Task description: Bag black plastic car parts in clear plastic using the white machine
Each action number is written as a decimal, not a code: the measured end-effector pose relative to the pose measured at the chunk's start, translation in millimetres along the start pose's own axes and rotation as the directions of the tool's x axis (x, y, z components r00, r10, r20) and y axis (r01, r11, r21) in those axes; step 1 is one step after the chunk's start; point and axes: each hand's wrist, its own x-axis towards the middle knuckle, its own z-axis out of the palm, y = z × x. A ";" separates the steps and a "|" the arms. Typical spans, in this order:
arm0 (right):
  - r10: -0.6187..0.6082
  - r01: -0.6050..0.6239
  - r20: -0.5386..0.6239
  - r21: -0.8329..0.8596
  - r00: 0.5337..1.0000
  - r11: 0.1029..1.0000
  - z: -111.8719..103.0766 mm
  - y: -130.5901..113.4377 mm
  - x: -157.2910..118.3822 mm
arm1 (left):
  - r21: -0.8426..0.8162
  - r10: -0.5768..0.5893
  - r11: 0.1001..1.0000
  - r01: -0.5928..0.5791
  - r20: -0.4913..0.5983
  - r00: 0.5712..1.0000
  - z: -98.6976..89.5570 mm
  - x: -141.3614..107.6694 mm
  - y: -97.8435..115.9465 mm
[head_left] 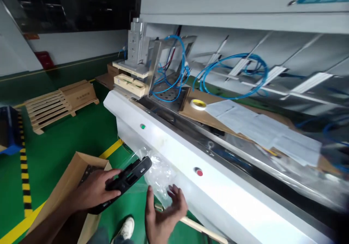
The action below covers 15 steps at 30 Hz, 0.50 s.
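Note:
A long black plastic part (131,176) is gripped by my left hand (94,189), its upper end pointing up and right. Clear plastic film (160,173) hangs behind the part, against the white machine front. My right hand (166,215) is just right of the part, palm up, with thumb and fingers apart and nothing clearly held. Beneath my left hand stands an open cardboard box (64,186) with dark items partly visible inside.
The white machine edge (174,149) with a green button (143,126) and red button (200,172) runs diagonally. On it lie papers (261,127), a tape roll (198,104) and blue hoses (231,75). A wooden pallet (49,107) and blue bin (11,129) are left.

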 end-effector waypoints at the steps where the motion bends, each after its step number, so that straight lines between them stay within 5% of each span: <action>1: -0.090 0.088 -0.021 -0.074 0.996 0.993 -8.7 -2.2 12.5 | 0.022 0.028 0.999 -0.028 0.014 1.000 -4.3 6.7 13.9; 4: -0.343 0.370 0.149 -0.243 0.928 0.897 -28.3 -8.8 44.6 | 0.116 0.093 0.987 -0.107 0.124 0.988 -15.4 29.3 55.5; 7: -0.518 0.670 0.506 -0.175 0.690 0.721 -28.8 -14.4 69.7 | 0.273 0.200 0.918 -0.288 0.309 0.930 -19.8 55.9 92.8; 9: -0.537 0.759 0.633 -0.126 0.557 0.639 -19.8 -14.7 85.1 | 0.347 0.279 0.837 -0.424 0.396 0.875 -19.0 75.9 112.5; 11: -0.522 0.794 0.683 -0.143 0.511 0.591 -7.4 -10.1 100.6 | 0.359 0.342 0.771 -0.525 0.461 0.819 -17.3 98.8 127.7; 15: -0.488 0.821 0.703 -0.247 0.518 0.515 18.1 9.4 131.4 | 0.257 0.401 0.727 -0.636 0.594 0.698 -19.3 158.5 149.5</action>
